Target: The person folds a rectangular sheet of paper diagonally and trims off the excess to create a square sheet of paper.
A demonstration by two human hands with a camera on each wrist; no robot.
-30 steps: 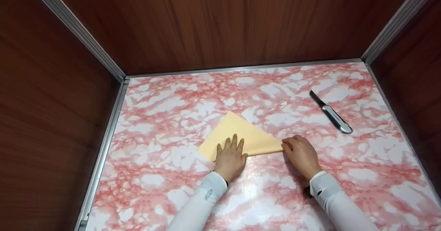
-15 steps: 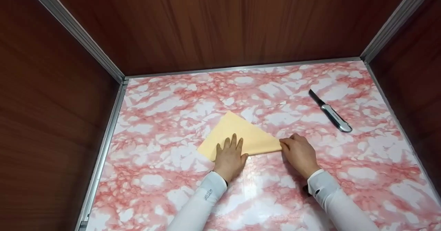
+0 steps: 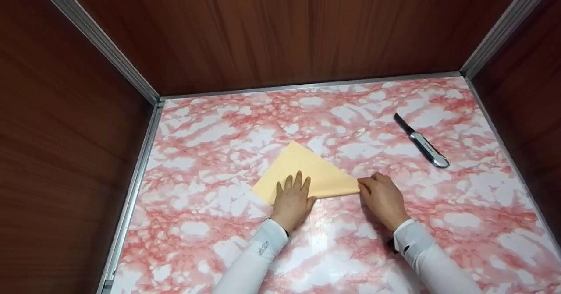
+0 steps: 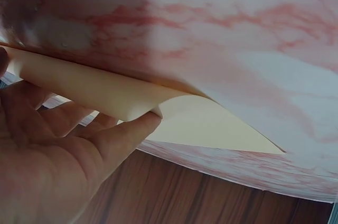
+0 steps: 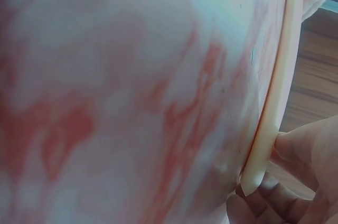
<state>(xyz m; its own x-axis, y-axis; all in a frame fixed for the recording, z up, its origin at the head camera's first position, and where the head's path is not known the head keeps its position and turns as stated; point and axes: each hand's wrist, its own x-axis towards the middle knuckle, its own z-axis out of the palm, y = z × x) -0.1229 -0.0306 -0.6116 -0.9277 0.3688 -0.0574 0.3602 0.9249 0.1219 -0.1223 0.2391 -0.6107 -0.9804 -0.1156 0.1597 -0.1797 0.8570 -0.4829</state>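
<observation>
A sheet of yellow paper [image 3: 302, 162], folded over into a triangle-like shape, lies on the table with its folded edge toward me. My left hand [image 3: 292, 203] lies on its near left part, fingers spread and straight. In the left wrist view the fold of the paper [image 4: 95, 84] bulges up loosely beside the left fingers [image 4: 129, 137]. At the right corner of the paper, my right hand [image 3: 385, 200] pinches the tip between thumb and fingers. The right wrist view shows the rolled edge of the paper [image 5: 264, 145] between the right thumb and fingers.
A utility knife [image 3: 423, 143] with its dark blade out lies on the table at the back right, beyond my right hand. The table [image 3: 210, 241] has a red and white marbled top. Brown wood-grain panels [image 3: 271, 31] in metal frames enclose it at the back and both sides.
</observation>
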